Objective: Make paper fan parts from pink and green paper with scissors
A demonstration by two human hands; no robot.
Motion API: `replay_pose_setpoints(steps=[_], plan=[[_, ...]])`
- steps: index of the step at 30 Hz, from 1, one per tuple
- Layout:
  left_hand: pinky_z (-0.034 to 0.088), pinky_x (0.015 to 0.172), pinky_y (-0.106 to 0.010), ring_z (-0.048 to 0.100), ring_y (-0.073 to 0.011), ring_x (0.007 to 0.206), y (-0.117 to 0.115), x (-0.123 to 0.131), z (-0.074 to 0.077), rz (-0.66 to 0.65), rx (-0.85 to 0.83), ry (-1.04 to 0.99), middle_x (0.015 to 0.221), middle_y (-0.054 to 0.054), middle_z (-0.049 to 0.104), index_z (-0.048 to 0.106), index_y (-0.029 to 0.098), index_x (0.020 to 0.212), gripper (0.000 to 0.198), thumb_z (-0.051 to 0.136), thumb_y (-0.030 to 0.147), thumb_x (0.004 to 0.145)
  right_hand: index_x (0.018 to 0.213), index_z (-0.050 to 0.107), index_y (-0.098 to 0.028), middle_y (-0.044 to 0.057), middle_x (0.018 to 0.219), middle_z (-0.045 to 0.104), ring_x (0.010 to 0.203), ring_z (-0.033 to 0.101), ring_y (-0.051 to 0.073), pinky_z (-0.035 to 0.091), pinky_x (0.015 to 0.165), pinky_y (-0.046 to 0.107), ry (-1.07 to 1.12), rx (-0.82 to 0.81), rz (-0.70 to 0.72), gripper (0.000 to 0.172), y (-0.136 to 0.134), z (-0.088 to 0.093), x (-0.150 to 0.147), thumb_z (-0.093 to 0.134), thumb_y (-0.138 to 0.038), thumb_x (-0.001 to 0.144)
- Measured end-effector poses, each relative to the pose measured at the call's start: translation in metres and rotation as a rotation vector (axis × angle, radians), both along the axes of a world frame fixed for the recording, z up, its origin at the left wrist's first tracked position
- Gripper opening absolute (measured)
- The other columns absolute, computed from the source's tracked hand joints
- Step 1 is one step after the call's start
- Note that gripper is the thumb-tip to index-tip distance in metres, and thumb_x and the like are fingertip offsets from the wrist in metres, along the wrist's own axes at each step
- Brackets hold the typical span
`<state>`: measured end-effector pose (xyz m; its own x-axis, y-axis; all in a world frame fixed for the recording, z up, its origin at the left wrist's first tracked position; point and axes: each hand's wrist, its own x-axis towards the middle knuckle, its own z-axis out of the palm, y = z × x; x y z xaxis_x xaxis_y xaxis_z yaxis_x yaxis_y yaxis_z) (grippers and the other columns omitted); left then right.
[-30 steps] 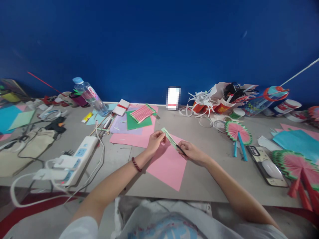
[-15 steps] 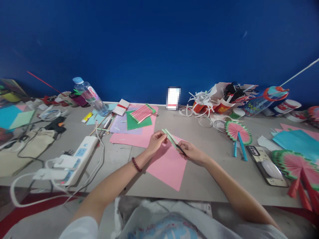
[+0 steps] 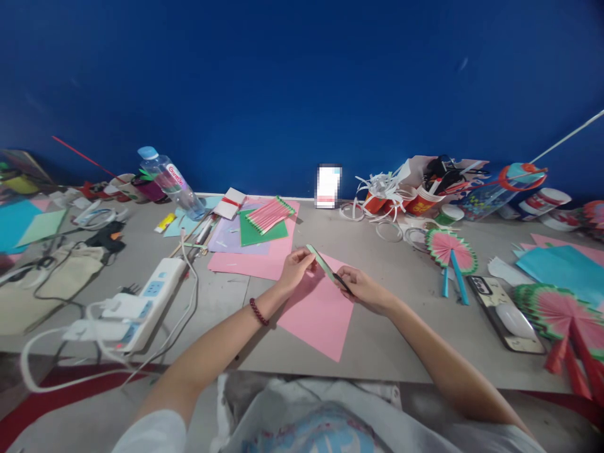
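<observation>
Pinching a narrow pale green strip [image 3: 323, 262] between thumb and fingers, a person's left hand [image 3: 297, 269] steadies one end while the right hand [image 3: 362, 289] closes around a slim dark tool [image 3: 343, 283], apparently scissors, at the other. The strip slants between the two grips, above the far part of a pink sheet [image 3: 321, 324] on the grey bench [image 3: 377, 349]; whether strip and sheet touch cannot be told, and the tool's working end is too small to make out.

Beyond the left grip and to its left, a bundle of pleated pink-and-green paper [image 3: 268, 215] rests on a green sheet [image 3: 267, 239]. Well to the right of the right grip lies a pink-and-green fan [image 3: 446, 244] with blue sticks, near a phone [image 3: 485, 299] bearing a white mouse [image 3: 514, 321].

The strip looks thin and limp, so a loose pinch on the left could let it twist or buckle, sending any cut off line. Should the tool travel too far along the strip, the left fingertips would likely lie in its path. If the right hand dips, the pink sheet just below could be nicked or dragged askew.
</observation>
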<state>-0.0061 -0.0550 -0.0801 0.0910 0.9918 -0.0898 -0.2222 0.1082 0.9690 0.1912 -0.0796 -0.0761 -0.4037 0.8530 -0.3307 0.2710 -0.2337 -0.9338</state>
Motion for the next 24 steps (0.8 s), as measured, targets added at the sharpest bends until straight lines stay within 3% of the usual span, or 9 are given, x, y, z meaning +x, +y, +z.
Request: replay_pose_setpoints(steps=[5,8,14,18,24], plan=[[0.038,0.045,-0.02,0.044,-0.0071,0.044,0.002,-0.004,0.003,0.187,-0.06,-0.209,0.049,0.008,0.038,0.037,0.02,0.06,0.03,0.063,0.033,0.07,0.08,0.05,-0.02,-0.006,0.052,0.052,0.036,0.034,0.005,0.021,0.035,0.018,0.051,-0.018,-0.035,0.036,0.002,0.005,0.002,0.06,-0.055,0.078],[0.034,0.041,-0.019,0.04,-0.0062,0.041,0.005,-0.008,0.004,0.234,-0.055,-0.212,0.049,0.008,0.034,0.034,0.021,0.059,0.032,0.061,0.032,0.071,0.08,0.048,-0.021,-0.005,0.053,0.055,0.033,0.033,0.005,0.019,0.031,0.019,0.101,0.007,-0.106,0.039,0.005,0.008,0.003,0.061,-0.058,0.076],[0.025,0.035,-0.018,0.041,-0.005,0.038,0.01,-0.012,0.004,0.074,0.006,0.107,0.052,0.003,0.054,0.054,0.017,0.063,0.021,0.064,0.033,0.072,0.077,0.047,-0.021,-0.005,0.054,0.054,0.036,0.04,0.006,0.023,0.032,0.018,0.062,0.103,-0.28,0.038,0.011,0.007,0.004,0.063,-0.055,0.072],[0.034,0.039,-0.017,0.054,-0.0077,0.045,0.013,-0.01,0.009,0.012,-0.13,0.119,0.06,-0.002,0.064,0.057,0.015,0.066,0.016,0.064,0.029,0.071,0.076,0.047,-0.021,-0.005,0.054,0.057,0.036,0.042,0.006,0.027,0.032,0.017,-0.006,0.11,-0.285,0.035,0.012,0.002,0.005,0.064,-0.052,0.073],[0.045,0.044,-0.02,0.069,-0.0184,0.058,0.016,-0.007,0.009,-0.081,-0.261,0.162,0.066,-0.008,0.069,0.051,0.016,0.075,0.017,0.066,0.024,0.073,0.078,0.049,-0.021,-0.005,0.054,0.06,0.03,0.04,0.005,0.024,0.027,0.016,-0.04,0.059,-0.254,0.035,0.012,-0.005,0.005,0.059,-0.054,0.076]])
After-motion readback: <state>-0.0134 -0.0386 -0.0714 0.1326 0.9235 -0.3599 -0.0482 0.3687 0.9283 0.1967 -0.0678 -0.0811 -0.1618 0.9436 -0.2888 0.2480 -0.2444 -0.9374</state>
